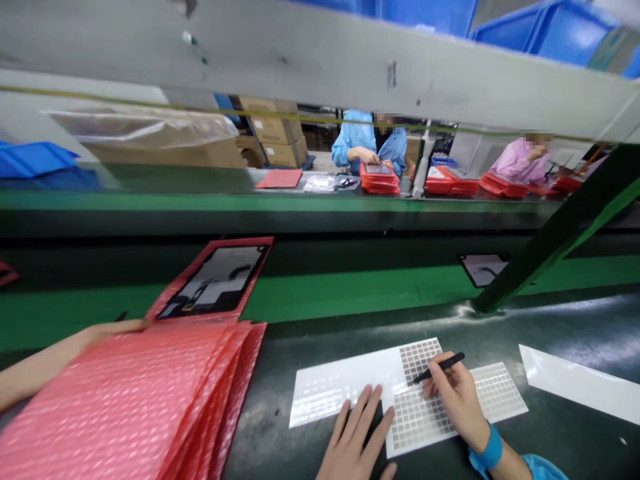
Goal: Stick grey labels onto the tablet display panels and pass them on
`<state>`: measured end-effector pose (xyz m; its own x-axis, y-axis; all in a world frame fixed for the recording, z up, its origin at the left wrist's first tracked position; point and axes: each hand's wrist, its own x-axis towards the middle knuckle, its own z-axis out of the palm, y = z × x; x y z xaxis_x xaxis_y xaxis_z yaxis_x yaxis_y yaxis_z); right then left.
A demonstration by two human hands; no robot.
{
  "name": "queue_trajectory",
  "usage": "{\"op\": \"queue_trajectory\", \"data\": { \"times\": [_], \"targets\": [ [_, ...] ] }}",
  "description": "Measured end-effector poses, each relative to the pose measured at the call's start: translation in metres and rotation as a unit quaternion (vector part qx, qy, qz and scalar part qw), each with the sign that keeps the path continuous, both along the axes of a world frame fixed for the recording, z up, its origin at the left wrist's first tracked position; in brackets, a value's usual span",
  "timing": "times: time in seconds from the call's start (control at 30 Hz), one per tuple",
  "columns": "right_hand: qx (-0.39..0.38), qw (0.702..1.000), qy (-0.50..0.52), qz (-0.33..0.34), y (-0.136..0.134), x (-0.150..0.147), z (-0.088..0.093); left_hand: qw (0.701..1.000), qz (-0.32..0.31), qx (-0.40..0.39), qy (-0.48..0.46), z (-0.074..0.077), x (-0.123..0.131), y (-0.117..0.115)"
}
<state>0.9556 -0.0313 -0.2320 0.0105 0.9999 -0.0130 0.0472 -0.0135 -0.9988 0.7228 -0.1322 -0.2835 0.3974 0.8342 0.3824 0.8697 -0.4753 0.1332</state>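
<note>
My left hand [356, 437] lies flat with its fingers spread, fingertips on the edge of a white sheet [330, 393] on the dark bench. My right hand [457, 397], with a blue wristband [491, 448] at the wrist, is closed around slim black tweezers [453, 361]. Their tip points down and left, at a label sheet [420, 417] covered with rows of small grey rectangles. Another part with the same grid [497, 390] extends to the right behind my right hand. Whether the tip touches a label I cannot tell.
On the left, another person's hand [117, 328] rests at a stack of red bubble bags [115, 407]. A black-framed panel [215, 283] lies on a red bag beyond. A white strip [580, 383] lies right; a dark green post [555, 237] slants upward. Co-workers [370, 143] sit opposite.
</note>
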Motion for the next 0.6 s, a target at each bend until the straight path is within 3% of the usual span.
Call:
{"op": "queue_trajectory", "data": {
  "times": [0.13, 0.23, 0.43, 0.6],
  "targets": [
    [0.011, 1.000, -0.025, 0.003, 0.000, 0.004, 0.007, 0.998, -0.027, -0.063, -0.008, 0.039, -0.002, -0.003],
    [0.016, 0.999, -0.037, 0.011, 0.002, 0.007, 0.008, 0.995, -0.026, -0.096, -0.016, 0.056, 0.000, -0.003],
    [0.033, 0.997, -0.058, 0.027, 0.004, 0.012, 0.009, 0.991, -0.027, -0.127, -0.036, 0.062, 0.002, -0.005],
    [0.003, 0.996, -0.079, 0.052, 0.002, 0.015, 0.012, 0.989, -0.022, -0.140, -0.045, 0.065, 0.001, -0.006]
  ]
}}
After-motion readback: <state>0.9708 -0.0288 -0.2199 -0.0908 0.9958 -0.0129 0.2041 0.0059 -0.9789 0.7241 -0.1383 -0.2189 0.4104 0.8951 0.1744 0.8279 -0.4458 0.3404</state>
